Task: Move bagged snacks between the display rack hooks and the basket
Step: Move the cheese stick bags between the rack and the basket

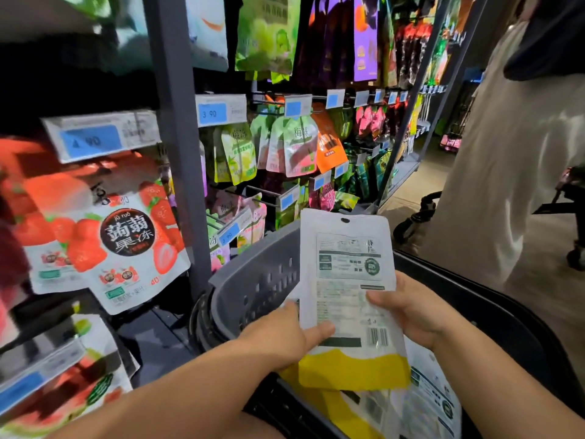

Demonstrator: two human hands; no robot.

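White-and-yellow snack bag (348,299) held upright w/ both hands, back side (barcode, printed text) toward camera, hang hole at top, directly above grey basket (256,280). Left hand (285,335) gripping bag's left edge: thumb pressed on back face near lower left, remaining fingers hidden behind bag. Right hand (411,312) gripping right edge: thumb laid across mid-right of back face, fingers wrapped behind. Both hands closed on bag. More bags of same white/yellow type (421,403) lying inside basket, below held bag. Display rack (177,122) to left and ahead: grey upright post, hooks w/ blue price tags (212,114), one tag reading 3.90. Strawberry jelly pouches (126,245) hanging at near left, beside basket's left rim. Green and pink pouches (291,147) on hooks in mid row beyond post; purple and green packs on top row. Second person in light clothing (512,153) standing at right in aisle, well apart from rack.
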